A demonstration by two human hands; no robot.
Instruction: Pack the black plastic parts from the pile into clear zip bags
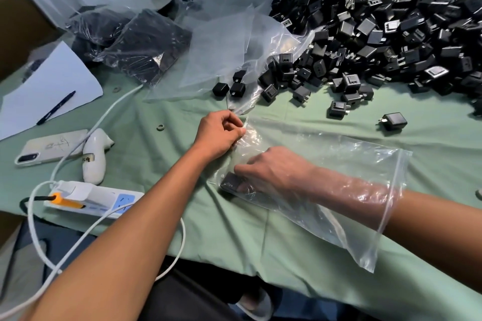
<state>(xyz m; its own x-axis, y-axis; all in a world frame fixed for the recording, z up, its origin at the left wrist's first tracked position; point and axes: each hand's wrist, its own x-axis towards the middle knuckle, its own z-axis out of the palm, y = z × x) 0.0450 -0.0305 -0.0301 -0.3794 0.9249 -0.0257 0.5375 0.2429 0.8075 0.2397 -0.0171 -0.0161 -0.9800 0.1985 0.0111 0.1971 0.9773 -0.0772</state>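
I am mid-fill on one bag [347,164], lying near the table's [234,229] front edge. My right hand [273,169] is inside it, fingers curled around a black part [232,181] at the closed end. My left hand [221,133] pinches the bag's far corner. The pile [391,34] fills the table's far right corner. Next I judge: set the part down, draw out, fetch more.

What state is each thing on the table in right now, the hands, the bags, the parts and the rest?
Left hand: pinches the zip bag's closed end.
Right hand: inside the bag, fingers on a black part.
Zip bag: open, lying flat.
Black part: inside the bag.
Pile: loose, unpacked.
Filled bags: packed.
Power strip: plugs inserted.
Pen: lying on paper.
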